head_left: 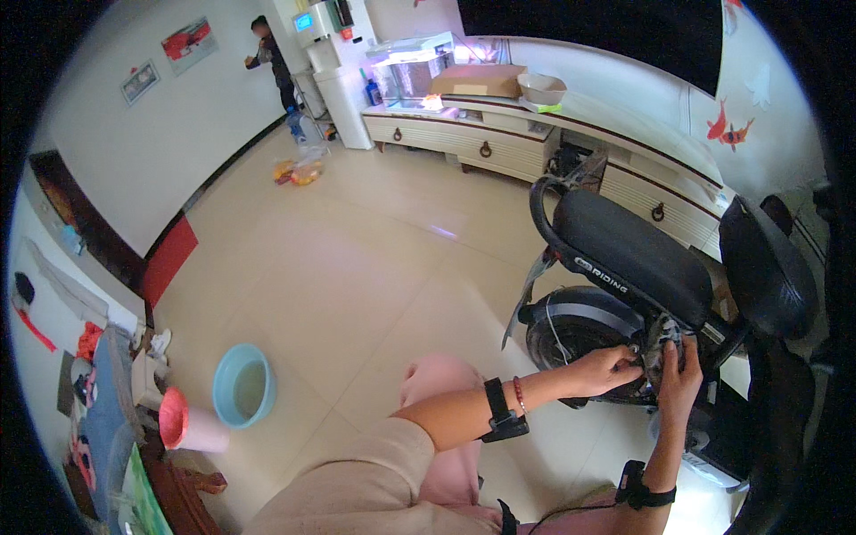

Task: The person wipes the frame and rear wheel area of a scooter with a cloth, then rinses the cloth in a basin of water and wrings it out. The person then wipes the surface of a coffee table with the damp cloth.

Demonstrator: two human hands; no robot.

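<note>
A black electric scooter (628, 247) with a long padded seat stands in front of me at the right. My right hand (681, 374) grips a crumpled grey patterned cloth (663, 334) against the frame just under the seat. Close beside it, my left hand (612, 371) has its fingers curled in at the hub side of the rear wheel (568, 334). Whether those fingers pinch something small is hidden. A thin pale cord (554, 328) hangs over the wheel's fender. Both forearms wear black straps.
A light blue basin (244, 418) of cloudy water sits on the tiled floor at left, near a pink bin (200, 428). Along the back runs a white TV cabinet (441, 137) with a lit aquarium (411, 73). A person (271, 60) stands by the water dispenser (341, 93).
</note>
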